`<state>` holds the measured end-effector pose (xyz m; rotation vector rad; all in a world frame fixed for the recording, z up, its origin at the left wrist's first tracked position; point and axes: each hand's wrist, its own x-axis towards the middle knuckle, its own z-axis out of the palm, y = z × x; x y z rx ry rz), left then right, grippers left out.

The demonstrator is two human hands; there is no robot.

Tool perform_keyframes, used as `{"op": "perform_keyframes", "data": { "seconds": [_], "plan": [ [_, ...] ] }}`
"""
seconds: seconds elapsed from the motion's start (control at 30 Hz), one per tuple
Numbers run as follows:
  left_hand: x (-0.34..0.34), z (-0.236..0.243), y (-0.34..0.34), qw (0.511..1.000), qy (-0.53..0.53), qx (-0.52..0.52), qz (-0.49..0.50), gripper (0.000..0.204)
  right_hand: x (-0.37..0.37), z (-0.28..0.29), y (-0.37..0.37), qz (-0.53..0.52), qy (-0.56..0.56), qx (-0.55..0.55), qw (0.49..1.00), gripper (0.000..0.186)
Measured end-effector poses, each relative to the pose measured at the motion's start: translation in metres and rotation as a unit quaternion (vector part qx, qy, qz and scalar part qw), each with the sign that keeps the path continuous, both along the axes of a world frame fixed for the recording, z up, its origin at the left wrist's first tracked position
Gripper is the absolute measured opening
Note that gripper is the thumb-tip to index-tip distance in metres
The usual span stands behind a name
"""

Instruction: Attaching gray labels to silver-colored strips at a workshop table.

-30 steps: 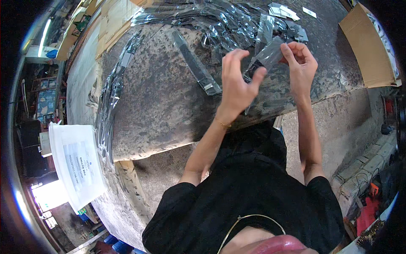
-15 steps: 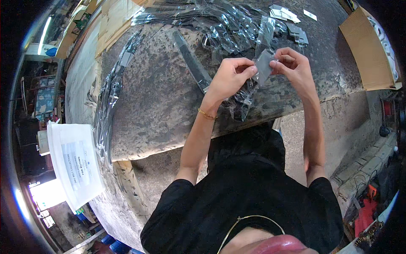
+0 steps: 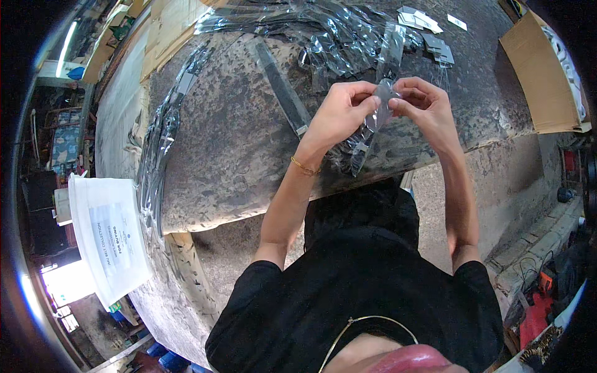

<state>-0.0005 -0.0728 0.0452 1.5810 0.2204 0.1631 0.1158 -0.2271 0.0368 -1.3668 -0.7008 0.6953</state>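
Observation:
Over the near part of the table, both my hands pinch a grey tag (image 3: pixel 383 94) at its edges, with shiny clear plastic around it. My left hand (image 3: pixel 341 115) closes thumb and fingers on its left side; my right hand (image 3: pixel 428 110) does so on the right. Beneath them lies a dark belt in a clear plastic sleeve (image 3: pixel 362 150), partly hidden by my fingers. Left of my left hand another dark belt (image 3: pixel 280 84) stretches flat on the table. Beyond my hands spreads a heap of plastic-sleeved belts (image 3: pixel 342 37).
Grey tags (image 3: pixel 439 50) and white cards (image 3: pixel 420 20) lie at the far right of the table (image 3: pixel 230 137). More sleeved belts (image 3: pixel 165 137) run along its left side. A white plastic bin (image 3: pixel 118 242) stands at left, an open cardboard box (image 3: pixel 535 74) at right.
The grey tag, flat and fully seen before, is now turned and looks curved between my fingers. My right hand has shifted slightly left, closer to my left hand.

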Motion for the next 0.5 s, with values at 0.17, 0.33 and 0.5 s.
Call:
{"op": "perform_keyframes", "data": {
  "seconds": [0.17, 0.33, 0.5],
  "plan": [
    [-0.004, 0.002, -0.006, 0.997, -0.02, -0.071, -0.004, 0.016, 0.007, -0.002, -0.003, -0.035, -0.054, 0.019, 0.998, 0.015],
    [-0.015, -0.005, -0.005, 0.999, 0.046, 0.006, -0.014, 0.017, 0.017, -0.002, -0.006, -0.113, -0.005, 0.05, 0.992, 0.013],
    [-0.01, -0.001, -0.012, 0.998, 0.051, 0.026, 0.011, 0.015, 0.016, -0.007, -0.008, -0.129, 0.027, 0.086, 0.988, 0.011]
  ]
}}
